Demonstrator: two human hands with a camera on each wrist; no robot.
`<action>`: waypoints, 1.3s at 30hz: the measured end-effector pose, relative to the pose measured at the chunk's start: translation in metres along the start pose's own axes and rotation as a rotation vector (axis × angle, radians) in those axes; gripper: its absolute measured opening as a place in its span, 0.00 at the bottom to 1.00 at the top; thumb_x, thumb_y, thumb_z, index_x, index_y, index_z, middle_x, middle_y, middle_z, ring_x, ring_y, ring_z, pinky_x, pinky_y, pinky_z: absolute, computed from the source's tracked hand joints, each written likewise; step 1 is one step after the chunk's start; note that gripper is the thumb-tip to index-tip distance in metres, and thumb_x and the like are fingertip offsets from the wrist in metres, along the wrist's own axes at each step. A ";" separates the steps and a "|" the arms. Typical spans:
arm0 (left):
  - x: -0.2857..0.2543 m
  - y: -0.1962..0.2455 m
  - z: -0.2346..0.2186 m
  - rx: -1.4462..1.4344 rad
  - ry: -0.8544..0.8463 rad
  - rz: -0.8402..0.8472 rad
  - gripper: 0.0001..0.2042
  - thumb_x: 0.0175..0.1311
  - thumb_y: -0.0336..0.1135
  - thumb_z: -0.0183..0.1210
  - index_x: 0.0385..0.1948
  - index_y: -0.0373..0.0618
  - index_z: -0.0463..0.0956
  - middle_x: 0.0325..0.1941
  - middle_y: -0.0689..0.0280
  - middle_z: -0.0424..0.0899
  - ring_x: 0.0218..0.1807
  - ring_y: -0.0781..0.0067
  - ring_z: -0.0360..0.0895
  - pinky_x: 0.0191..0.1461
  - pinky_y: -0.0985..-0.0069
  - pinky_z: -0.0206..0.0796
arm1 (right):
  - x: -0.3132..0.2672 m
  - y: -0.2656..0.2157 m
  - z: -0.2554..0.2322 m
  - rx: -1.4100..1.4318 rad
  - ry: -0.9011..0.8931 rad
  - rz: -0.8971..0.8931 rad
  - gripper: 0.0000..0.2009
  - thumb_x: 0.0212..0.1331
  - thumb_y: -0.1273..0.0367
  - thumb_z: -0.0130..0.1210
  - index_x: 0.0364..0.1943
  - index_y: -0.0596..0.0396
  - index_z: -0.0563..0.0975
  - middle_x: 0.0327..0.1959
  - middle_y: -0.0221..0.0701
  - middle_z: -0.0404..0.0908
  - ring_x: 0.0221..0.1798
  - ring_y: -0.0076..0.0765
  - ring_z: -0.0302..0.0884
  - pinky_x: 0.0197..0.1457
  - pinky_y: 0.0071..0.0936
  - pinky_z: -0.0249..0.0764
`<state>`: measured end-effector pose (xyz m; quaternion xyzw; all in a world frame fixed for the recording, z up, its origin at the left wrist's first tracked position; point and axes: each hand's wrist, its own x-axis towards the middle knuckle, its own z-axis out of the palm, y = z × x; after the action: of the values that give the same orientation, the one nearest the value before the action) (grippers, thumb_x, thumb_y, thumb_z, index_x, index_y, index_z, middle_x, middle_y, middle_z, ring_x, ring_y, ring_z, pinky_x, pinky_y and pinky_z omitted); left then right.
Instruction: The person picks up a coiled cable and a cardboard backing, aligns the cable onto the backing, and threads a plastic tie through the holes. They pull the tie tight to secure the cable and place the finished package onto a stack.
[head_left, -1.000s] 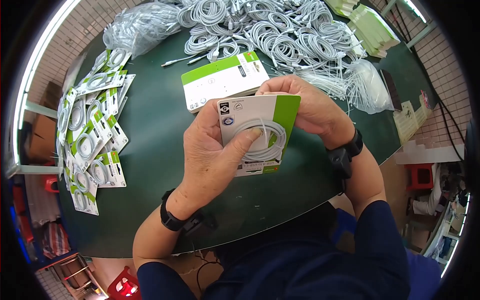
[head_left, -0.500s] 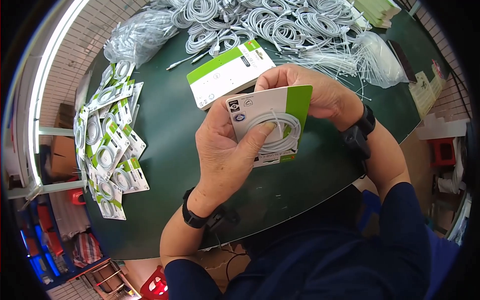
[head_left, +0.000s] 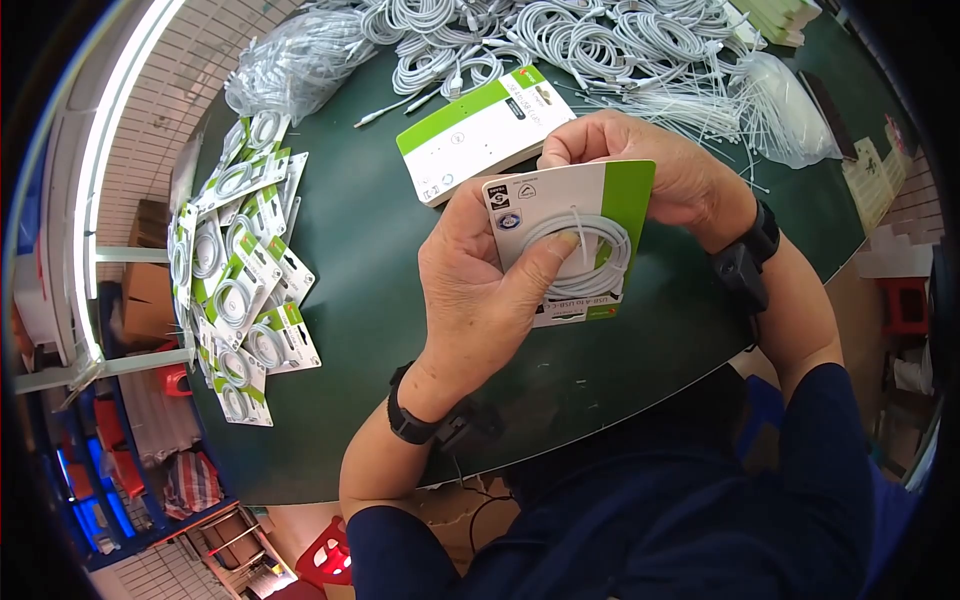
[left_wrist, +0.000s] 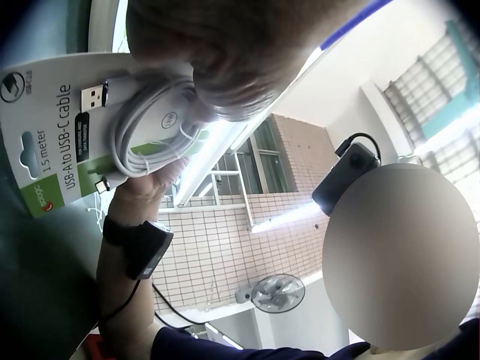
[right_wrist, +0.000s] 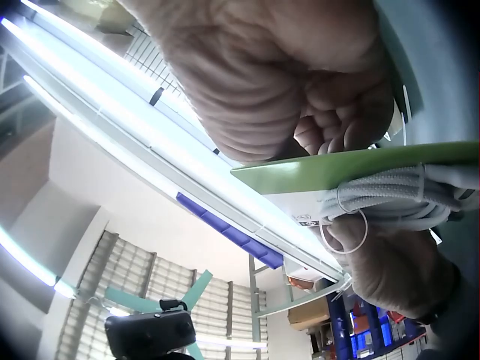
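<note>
**A:** What do the hands hold above the table?

**B:** A white-and-green backing card [head_left: 570, 240] carrying a coiled white USB cable [head_left: 588, 262]. The left hand [head_left: 480, 290] grips the card along its left edge, fingers behind it and the thumb [head_left: 545, 262] pressed on the coil at the front. The right hand [head_left: 650, 165] is curled round the card's top right corner, fingers behind the green stripe. The card is held clear of the green table [head_left: 370, 250], just in front of the person's chest.

**A:** How is the cable fixed?

**B:** A thin white tie [head_left: 578, 225] crosses the top of the coil. The left wrist view shows the card's print, "USB-A to USB-C", with the USB-A plug [left_wrist: 95, 95] lying at the coil's upper left. The right wrist view shows the card edge-on [right_wrist: 360, 166], the coil bulging beneath it and a loop of tie hanging below.

**A:** What containers or stocks surround it?

**B:** A stack of blank cards [head_left: 487, 130] lies flat just beyond the hands. Finished carded cables [head_left: 240, 280] are heaped at the table's left edge. Loose coiled cables [head_left: 560, 40] cover the far side. Two clear plastic bags stand out: one at the far left [head_left: 290, 60], its contents indistinct, and one at the right [head_left: 790, 115] holding thin white ties.
</note>
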<state>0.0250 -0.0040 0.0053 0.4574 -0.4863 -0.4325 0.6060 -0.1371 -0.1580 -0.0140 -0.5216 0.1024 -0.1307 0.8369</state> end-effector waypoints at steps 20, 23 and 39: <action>-0.002 0.003 0.001 0.025 0.010 0.001 0.18 0.61 0.21 0.68 0.51 0.35 0.73 0.46 0.59 0.86 0.46 0.75 0.85 0.50 0.76 0.78 | 0.007 0.004 0.018 -0.782 0.414 -0.325 0.06 0.69 0.71 0.60 0.36 0.59 0.76 0.30 0.19 0.74 0.31 0.10 0.68 0.31 0.14 0.65; -0.004 0.003 0.002 0.049 0.047 0.003 0.19 0.60 0.23 0.69 0.51 0.35 0.73 0.46 0.59 0.86 0.46 0.75 0.85 0.50 0.76 0.78 | 0.008 0.011 0.020 -0.778 0.405 -0.371 0.06 0.67 0.72 0.60 0.35 0.58 0.75 0.29 0.20 0.74 0.31 0.11 0.67 0.30 0.16 0.65; 0.012 -0.011 -0.011 -0.193 0.145 -0.076 0.12 0.65 0.25 0.66 0.47 0.39 0.75 0.46 0.60 0.87 0.44 0.75 0.85 0.49 0.76 0.80 | 0.014 0.004 -0.005 -0.744 0.768 -0.562 0.05 0.70 0.71 0.60 0.40 0.59 0.78 0.31 0.25 0.80 0.31 0.17 0.75 0.35 0.18 0.73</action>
<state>0.0371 -0.0168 -0.0046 0.4452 -0.3796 -0.4658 0.6638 -0.1253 -0.1651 -0.0205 -0.7019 0.2942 -0.4812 0.4351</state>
